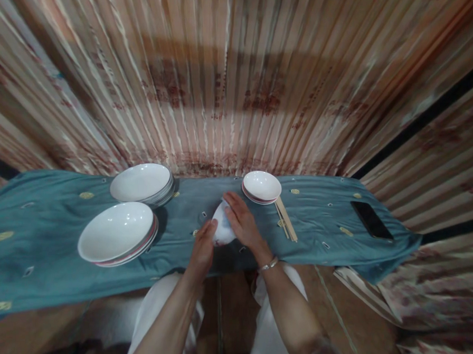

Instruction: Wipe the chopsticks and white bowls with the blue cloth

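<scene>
Between my two hands is a small white bowl [223, 226], tilted on its side above the table's front part. My left hand [204, 244] grips its lower left side. Across its upper right side lies my right hand [240, 219], fingers bent around it and hiding part of the bowl. A bluish patch and a reddish mark show on its surface. Just beyond my right hand sits a short stack of small white bowls [262, 186], and beside that lies a bundle of light wooden chopsticks [285, 220].
A teal cloth [188, 193] covers the narrow table. Two stacks of large white dishes stand at left, a back stack [141, 182] and a front stack [116, 233]. A black phone [371, 220] lies near the right end. Pleated curtains [233, 92] hang close behind.
</scene>
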Action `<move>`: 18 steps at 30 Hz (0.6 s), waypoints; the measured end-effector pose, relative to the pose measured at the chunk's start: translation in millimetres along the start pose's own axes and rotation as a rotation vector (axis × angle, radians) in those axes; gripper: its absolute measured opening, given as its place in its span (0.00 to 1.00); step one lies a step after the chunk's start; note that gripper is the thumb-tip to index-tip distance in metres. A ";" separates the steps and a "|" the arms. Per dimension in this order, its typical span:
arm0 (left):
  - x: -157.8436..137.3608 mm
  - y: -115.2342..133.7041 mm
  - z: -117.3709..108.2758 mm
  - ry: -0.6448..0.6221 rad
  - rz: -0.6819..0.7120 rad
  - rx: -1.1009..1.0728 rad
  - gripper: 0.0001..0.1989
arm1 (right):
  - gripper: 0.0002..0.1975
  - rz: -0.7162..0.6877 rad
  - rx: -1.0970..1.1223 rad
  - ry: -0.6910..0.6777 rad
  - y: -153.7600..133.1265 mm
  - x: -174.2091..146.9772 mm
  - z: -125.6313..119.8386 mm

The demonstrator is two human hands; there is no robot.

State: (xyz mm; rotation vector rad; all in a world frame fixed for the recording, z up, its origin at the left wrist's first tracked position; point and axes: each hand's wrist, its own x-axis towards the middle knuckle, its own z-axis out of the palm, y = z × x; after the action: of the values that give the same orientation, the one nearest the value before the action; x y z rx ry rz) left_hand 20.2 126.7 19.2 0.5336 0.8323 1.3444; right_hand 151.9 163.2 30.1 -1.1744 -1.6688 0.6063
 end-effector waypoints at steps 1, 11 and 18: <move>0.2 -0.8 -2.6 0.016 0.039 0.071 0.09 | 0.24 -0.079 -0.108 -0.011 -8.5 -3.5 1.7; 0.0 -2.1 -0.8 -0.032 0.141 0.294 0.14 | 0.19 -0.269 -0.311 -0.075 -34.0 -6.3 3.2; -10.4 6.2 4.0 -0.002 0.044 0.193 0.21 | 0.21 0.288 0.360 -0.016 13.5 19.5 -9.2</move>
State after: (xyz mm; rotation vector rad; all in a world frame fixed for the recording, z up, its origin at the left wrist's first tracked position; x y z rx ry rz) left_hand 19.2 118.1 28.6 0.7074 0.9598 1.3103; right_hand 164.6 185.2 31.1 -1.1495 -1.3397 1.0512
